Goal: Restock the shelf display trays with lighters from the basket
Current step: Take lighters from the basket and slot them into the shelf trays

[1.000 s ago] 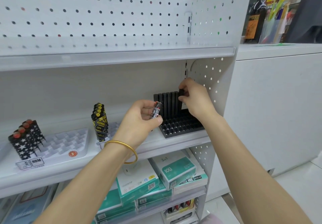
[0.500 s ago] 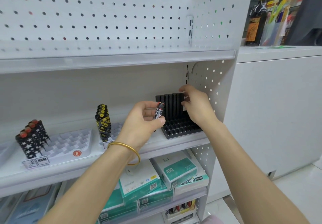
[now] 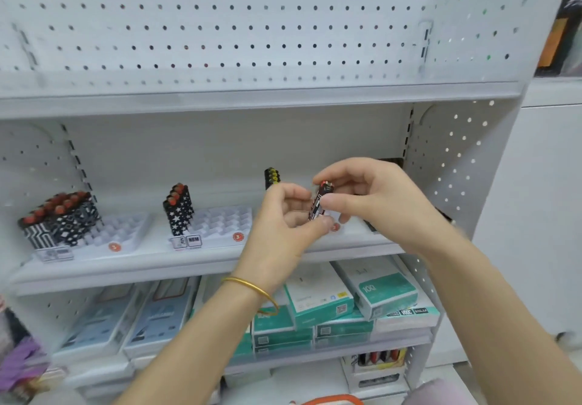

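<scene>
A black lighter with a red pattern (image 3: 318, 203) is upright in front of the middle shelf, held between both hands. My left hand (image 3: 283, 215) pinches its lower part from the left. My right hand (image 3: 378, 200) pinches its upper part, thumb across the front. Behind them stand white display trays (image 3: 223, 222), one with a few black star-print lighters (image 3: 179, 211), another at the far left (image 3: 122, 231) with patterned lighters (image 3: 59, 218). Yellow-topped lighters (image 3: 272, 176) show behind my left hand. The black tray (image 3: 444, 215) is mostly hidden by my right hand.
The white pegboard shelf unit has an upper shelf edge (image 3: 252, 99) above the hands and a side panel (image 3: 456, 159) on the right. Teal and white boxes (image 3: 381, 291) fill the shelf below. An orange basket rim (image 3: 330, 400) shows at the bottom edge.
My right hand left the black tray and came over to the lighter in my left hand, now pinching it too. The view has swung left, showing more trays.
</scene>
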The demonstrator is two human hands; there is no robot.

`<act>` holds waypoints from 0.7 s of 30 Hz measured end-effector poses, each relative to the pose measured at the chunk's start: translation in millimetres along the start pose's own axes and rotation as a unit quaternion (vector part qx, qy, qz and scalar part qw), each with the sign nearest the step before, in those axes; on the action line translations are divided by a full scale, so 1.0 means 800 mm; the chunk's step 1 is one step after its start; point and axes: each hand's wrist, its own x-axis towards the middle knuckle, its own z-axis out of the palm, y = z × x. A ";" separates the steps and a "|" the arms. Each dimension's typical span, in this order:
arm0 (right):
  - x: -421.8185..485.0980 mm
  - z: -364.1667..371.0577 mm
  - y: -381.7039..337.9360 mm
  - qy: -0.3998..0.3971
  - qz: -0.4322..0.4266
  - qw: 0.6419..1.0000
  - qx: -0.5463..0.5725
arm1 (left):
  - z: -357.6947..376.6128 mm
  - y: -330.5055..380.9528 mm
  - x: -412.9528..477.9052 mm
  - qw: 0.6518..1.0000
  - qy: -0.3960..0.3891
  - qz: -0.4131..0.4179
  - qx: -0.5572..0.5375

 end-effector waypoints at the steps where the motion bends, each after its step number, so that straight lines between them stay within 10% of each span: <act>1: 0.001 0.011 -0.003 -0.004 -0.002 1.000 0.002 | -0.013 0.000 -0.007 1.000 0.011 0.002 0.007; 21: 0.075 0.169 -0.024 -0.098 -0.010 0.995 0.032 | -0.177 -0.006 -0.047 0.987 0.129 0.022 0.088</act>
